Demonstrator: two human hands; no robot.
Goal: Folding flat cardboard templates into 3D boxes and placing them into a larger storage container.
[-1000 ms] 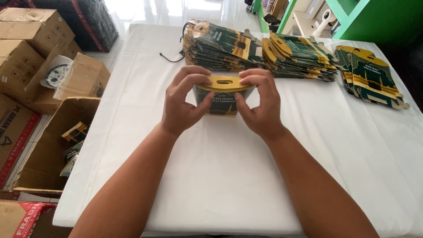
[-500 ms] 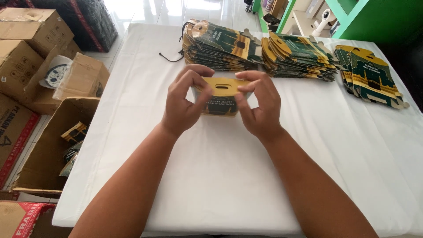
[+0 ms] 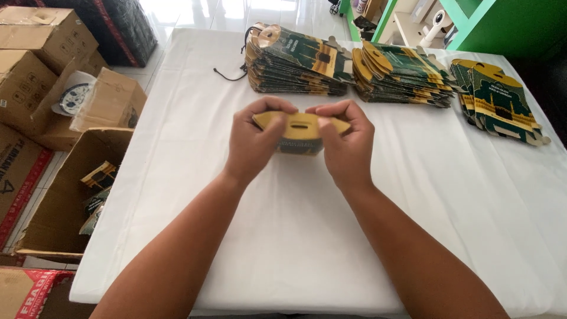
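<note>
Stacks of flat, unfolded carton blanks line the far edge of the desk point(image 3: 413, 195), which is covered in a white cloth. In the head view, the left stack point(image 3: 295, 62) is the tallest, dark green with gold edges and a pale round flap on top; a black cord point(image 3: 227, 72) lies just beside it. The middle stack point(image 3: 401, 77) is slightly lower, its gold tabs fanned to the left. The right stack point(image 3: 499, 103) sits apart near the desk's right edge, green with gold arches and a pale band across the front.

On the floor to the left stand brown cardboard boxes point(image 3: 35, 53), one bearing a round white label point(image 3: 74, 97). An open box point(image 3: 71, 195) next to the desk holds a few folded green and gold cartons point(image 3: 97, 177). At the bottom left a red-printed box point(image 3: 26, 292) shows.

At the middle of the desk, held above the cloth in front of the left and middle stacks, is a small green and gold carton point(image 3: 301, 131) with a gold handle flap and a slot cut in it. The left hand point(image 3: 255, 142) grips its left end, thumb and fingers pinching the gold flap. The right hand point(image 3: 345, 142) is closed on the right end in the same way, fingertips pressing the flap from above.
</note>
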